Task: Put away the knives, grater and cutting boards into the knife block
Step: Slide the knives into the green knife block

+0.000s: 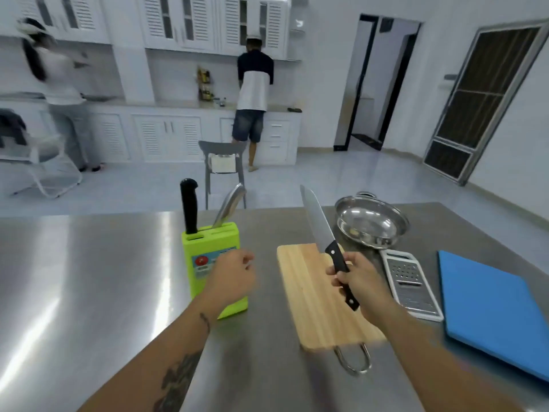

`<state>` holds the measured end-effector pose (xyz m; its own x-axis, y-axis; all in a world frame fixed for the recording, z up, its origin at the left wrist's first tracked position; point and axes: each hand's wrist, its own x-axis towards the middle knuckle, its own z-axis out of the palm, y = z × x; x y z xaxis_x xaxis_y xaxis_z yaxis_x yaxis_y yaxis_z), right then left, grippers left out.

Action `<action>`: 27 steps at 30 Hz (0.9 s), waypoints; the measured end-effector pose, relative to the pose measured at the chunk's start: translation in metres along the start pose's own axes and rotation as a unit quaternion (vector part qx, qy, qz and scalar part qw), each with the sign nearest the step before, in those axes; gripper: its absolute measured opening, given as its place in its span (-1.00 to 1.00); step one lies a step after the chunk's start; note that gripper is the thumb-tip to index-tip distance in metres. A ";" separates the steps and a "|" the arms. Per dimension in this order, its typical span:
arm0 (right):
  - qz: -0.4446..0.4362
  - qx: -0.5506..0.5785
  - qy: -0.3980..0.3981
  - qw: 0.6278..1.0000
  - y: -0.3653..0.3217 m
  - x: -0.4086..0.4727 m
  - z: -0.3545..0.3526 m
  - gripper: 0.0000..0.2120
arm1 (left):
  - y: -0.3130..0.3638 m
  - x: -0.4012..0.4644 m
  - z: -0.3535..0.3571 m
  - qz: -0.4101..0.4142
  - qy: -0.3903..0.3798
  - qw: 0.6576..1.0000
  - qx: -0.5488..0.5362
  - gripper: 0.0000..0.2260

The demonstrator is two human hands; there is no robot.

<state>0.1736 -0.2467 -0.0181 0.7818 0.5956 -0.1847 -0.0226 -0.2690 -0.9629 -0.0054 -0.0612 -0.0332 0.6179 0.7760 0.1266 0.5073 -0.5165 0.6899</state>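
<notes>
A lime-green knife block stands on the steel table with a black-handled knife and a steel-handled knife in its slots. My left hand hovers just in front of the block's right side, fingers loosely curled, holding nothing. My right hand grips the black handle of a chef's knife, blade pointing up and away, above a wooden cutting board with a metal loop. A flat white-framed grater lies right of the board. A blue cutting board lies at the far right.
A steel pot sits behind the wooden board. The steel table stretches left. Beyond it stand a grey chair, a white chair, and two people at the white kitchen counter.
</notes>
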 end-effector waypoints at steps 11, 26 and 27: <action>-0.170 -0.287 -0.098 0.938 -0.034 0.045 -0.012 -0.57 | -0.047 -0.020 -0.064 -0.078 0.250 0.965 -0.007 -0.85; -0.301 -0.575 -0.119 0.751 -0.144 0.052 0.016 -0.60 | -0.062 0.020 -0.072 -0.135 0.113 0.978 -0.114 -0.44; -0.313 -0.583 -0.112 0.741 -0.150 0.052 0.018 -0.60 | -0.060 0.021 -0.073 -0.128 0.113 0.978 -0.118 -0.48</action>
<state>0.2064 -0.1619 0.1135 0.2855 0.9556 0.0735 0.9571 -0.2804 -0.0727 -0.0666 0.0128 -0.0203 0.3266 0.9431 0.0630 0.4592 -0.2165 0.8615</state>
